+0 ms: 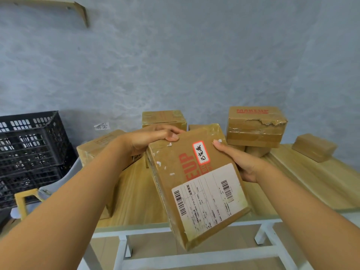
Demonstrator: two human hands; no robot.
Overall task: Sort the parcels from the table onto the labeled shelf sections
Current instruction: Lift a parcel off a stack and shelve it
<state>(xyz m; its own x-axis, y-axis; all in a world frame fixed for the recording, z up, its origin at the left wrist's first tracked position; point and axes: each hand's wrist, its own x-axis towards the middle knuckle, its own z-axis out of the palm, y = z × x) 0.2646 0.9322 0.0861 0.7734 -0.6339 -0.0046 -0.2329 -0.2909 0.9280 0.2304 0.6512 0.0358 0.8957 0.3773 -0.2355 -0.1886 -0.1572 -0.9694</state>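
I hold a brown cardboard parcel (194, 184) tilted above the front of the wooden table (319, 184). It bears red print, a white shipping label with barcodes and a small red-edged sticker with handwriting. My left hand (150, 139) grips its far left corner, thumb on top. My right hand (241, 160) clasps its right edge. Several more brown parcels stay on the table: one at the left (97, 149), one at the back (163, 118), a torn one (255, 126) stacked at the back right, a small one (313, 147) at the far right.
Black plastic crates (29, 149) are stacked at the left against the grey wall. A small handwritten paper tag (102, 126) is stuck to the wall. A wooden bracket (78, 10) juts from the wall at top left. The table's white metal frame (175, 232) runs below.
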